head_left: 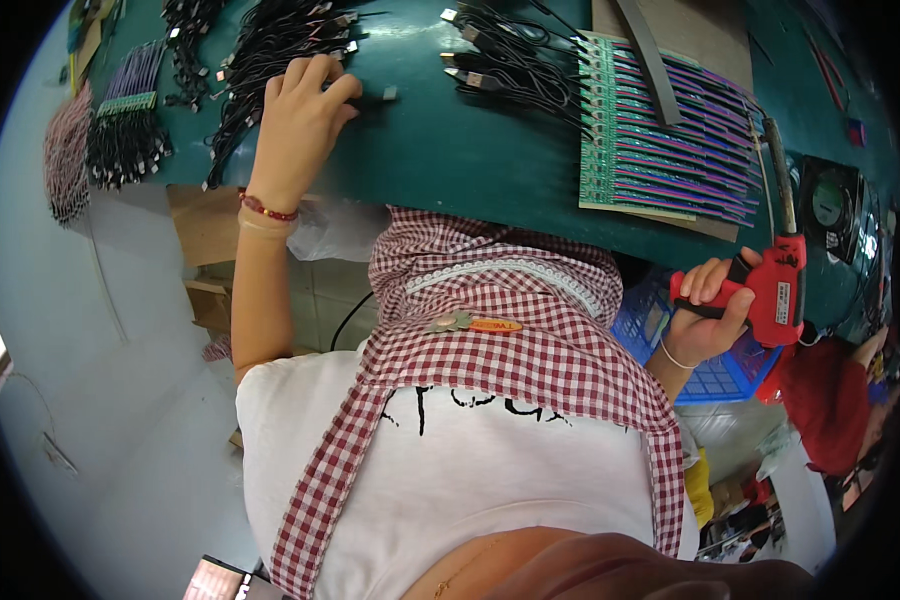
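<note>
My left hand (305, 125) is at the near side of a heap of black USB cables (270, 60) on the green table. Its fingers are bent in toward the thumb; what they pinch, if anything, is hidden. Just right of the fingertips lies a small pale connector-like piece (390, 94). My right hand (710, 300) is wrapped round the handle of a red soldering gun (778, 290), whose long metal barrel points up past the table's edge. Left of that barrel, a row of green circuit boards (598, 130) with purple and black wires lies on cardboard, black cables attached.
A grey strip (650, 60) lies across the wired boards. More black USB cables (500, 50) lie left of them. Wire bundles (128, 120) hang over the table's left edge. A black device with a round fan-like part (832, 200) stands at right. Below sits a blue basket (705, 375).
</note>
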`<state>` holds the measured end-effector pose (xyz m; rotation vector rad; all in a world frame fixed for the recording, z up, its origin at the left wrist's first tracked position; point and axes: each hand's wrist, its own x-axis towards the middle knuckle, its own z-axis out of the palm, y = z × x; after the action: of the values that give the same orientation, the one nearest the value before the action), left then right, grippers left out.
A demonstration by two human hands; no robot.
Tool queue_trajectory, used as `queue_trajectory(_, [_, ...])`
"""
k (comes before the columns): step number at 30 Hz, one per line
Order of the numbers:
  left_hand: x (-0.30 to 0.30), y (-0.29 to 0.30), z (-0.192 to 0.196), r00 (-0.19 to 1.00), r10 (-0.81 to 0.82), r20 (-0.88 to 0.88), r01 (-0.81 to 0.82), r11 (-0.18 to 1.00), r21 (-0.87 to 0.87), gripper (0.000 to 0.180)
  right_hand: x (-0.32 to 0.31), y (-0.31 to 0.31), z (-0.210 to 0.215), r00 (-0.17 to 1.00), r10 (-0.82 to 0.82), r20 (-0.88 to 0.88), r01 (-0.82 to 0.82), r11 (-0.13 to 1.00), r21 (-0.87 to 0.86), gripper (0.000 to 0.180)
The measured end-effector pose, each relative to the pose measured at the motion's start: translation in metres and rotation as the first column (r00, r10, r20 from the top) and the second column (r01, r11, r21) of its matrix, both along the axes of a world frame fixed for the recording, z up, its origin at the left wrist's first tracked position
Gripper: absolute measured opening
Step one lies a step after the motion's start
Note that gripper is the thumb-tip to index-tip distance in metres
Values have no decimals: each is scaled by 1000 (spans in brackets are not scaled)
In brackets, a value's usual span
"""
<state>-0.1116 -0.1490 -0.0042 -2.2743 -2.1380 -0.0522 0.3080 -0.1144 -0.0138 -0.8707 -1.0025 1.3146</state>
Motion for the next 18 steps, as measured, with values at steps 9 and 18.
queue_trajectory(9, [75,29,9,-513,-81,854,43,992,120,50,-20,2,21,994,55,-95,-52,998,34,44])
queue_trajectory(18, [168,33,5,-854,-4,521,-19,1000,-24,25,-94,5,43,995,99,14,-97,990,-104,47])
